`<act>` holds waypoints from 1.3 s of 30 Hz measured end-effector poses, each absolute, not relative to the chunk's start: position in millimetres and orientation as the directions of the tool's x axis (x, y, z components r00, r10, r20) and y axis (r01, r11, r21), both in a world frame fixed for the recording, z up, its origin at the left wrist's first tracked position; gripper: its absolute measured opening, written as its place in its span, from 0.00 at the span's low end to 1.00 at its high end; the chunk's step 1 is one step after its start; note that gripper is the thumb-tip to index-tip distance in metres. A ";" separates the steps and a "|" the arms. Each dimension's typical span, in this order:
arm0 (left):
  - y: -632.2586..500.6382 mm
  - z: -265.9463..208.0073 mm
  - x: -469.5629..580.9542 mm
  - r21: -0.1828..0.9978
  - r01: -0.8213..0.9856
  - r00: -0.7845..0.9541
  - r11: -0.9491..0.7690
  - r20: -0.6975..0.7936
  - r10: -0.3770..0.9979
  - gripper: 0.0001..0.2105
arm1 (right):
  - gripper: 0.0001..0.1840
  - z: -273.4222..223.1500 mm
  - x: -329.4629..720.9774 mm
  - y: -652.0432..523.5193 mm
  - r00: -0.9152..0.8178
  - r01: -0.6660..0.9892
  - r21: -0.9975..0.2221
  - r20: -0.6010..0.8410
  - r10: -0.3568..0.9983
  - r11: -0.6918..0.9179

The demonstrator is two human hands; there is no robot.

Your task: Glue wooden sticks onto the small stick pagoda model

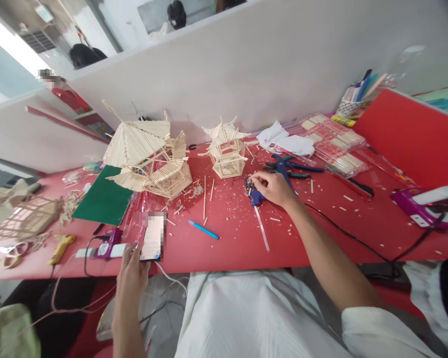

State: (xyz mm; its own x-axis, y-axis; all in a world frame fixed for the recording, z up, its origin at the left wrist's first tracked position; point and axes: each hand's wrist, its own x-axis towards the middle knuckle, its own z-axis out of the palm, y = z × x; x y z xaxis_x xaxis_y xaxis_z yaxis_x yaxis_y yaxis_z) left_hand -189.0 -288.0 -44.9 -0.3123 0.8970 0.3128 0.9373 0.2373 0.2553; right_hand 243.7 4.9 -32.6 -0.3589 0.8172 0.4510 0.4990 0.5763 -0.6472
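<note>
My left hand (132,268) grips the lower left edge of a smartphone (153,236) with a lit screen, at the table's front edge. My right hand (274,188) is closed in a pinch over the dark, crumb-covered end of a blue glue gun (258,199); whatever lies between the fingertips is too small to make out. A clear glue stick (262,231) sticks out from the gun toward me. Behind my hands stand a small stick pavilion model (227,149) and a larger stick model (145,159) with a wide slatted roof. Between my hands lies a blue pen (203,229).
Wood bits and loose sticks (204,196) litter the red table (239,253). Packs of sticks (332,141), a white tissue (283,139) and a red board (414,139) are at right. A green sheet (104,199), yellow glue gun (61,247) and scissors (14,253) lie left. Cords trail across both sides.
</note>
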 end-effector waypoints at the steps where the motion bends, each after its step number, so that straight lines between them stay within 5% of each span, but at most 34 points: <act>1: -287.9 -44.6 -189.1 0.261 0.937 -0.310 0.231 0.320 0.895 0.26 | 0.14 -32.6 243.8 4.9 -0.359 0.499 -0.646 0.453 0.816 0.577; 28: -304.4 -36.6 -189.5 0.184 0.944 -0.324 0.273 0.367 0.872 0.17 | 0.14 -33.5 242.0 5.1 -0.365 0.508 -0.635 0.454 0.813 0.582; 39: -298.1 -37.9 -182.1 0.247 0.947 -0.282 0.204 0.336 0.899 0.17 | 0.13 -33.0 241.7 5.1 -0.367 0.506 -0.633 0.456 0.811 0.586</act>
State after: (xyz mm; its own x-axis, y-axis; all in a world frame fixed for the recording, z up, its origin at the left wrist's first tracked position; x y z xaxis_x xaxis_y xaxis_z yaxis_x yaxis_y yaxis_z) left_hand -182.1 -298.1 -37.9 -0.2816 0.8988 0.3359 0.9472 0.2044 0.2470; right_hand 241.7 5.1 -33.0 -0.3675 0.8105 0.4561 0.5062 0.5857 -0.6330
